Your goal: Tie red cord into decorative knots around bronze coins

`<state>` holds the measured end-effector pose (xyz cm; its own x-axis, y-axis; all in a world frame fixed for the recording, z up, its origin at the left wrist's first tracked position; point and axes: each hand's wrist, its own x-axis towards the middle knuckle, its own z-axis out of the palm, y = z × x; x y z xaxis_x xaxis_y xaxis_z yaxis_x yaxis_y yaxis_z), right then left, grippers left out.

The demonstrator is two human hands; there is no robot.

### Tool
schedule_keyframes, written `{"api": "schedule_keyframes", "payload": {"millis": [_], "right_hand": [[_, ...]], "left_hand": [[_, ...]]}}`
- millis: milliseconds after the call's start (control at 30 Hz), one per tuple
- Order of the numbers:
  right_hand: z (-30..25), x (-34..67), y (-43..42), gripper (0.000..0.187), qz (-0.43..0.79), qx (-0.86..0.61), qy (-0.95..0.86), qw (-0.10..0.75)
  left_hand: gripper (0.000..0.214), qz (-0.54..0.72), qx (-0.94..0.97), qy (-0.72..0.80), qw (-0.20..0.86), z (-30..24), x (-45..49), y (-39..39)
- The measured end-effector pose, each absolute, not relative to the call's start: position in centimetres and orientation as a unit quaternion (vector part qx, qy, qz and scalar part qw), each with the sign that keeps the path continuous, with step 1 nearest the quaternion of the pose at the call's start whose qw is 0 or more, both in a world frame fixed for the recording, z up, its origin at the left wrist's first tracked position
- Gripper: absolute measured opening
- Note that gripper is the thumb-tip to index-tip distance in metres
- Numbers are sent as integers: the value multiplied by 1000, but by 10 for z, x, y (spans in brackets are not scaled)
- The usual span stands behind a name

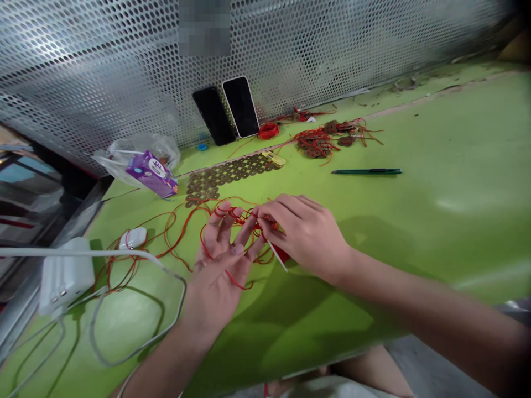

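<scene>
My left hand (219,260) is held palm up over the green table (415,221), fingers stretched out, with red string (174,232) looped round several of them. My right hand (307,232) is closed in a pinch on the red string at the left fingertips. A thin white stick (277,257) and something red show under the right hand. More red string trails left across the table in loose loops.
A row of brown coins (224,174) lies behind the hands, with more coins tied in red string (319,141) further back. Two phones (228,113) lean on the perforated metal wall. A green pen (367,172), a purple packet (151,174), a white charger (64,276) and cables lie about.
</scene>
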<state>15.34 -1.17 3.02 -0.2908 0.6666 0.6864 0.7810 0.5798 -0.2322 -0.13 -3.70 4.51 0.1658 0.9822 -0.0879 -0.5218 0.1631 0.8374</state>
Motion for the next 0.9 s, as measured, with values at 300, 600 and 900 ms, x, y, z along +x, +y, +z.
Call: {"api": "schedule_keyframes", "payload": {"millis": [300,600,900], "right_hand": [[26,147,-12,13,-67,-464,-803,368],[23,143,-15,13,-96,-407,-831,368],[35,150,-14,8,30,-423,-804,417]], "left_hand": [[47,546,334,333,692,48,3,-37],[36,556,344,408,637,39,5,-27],[33,556,351,437,614,38,5,-23]]}}
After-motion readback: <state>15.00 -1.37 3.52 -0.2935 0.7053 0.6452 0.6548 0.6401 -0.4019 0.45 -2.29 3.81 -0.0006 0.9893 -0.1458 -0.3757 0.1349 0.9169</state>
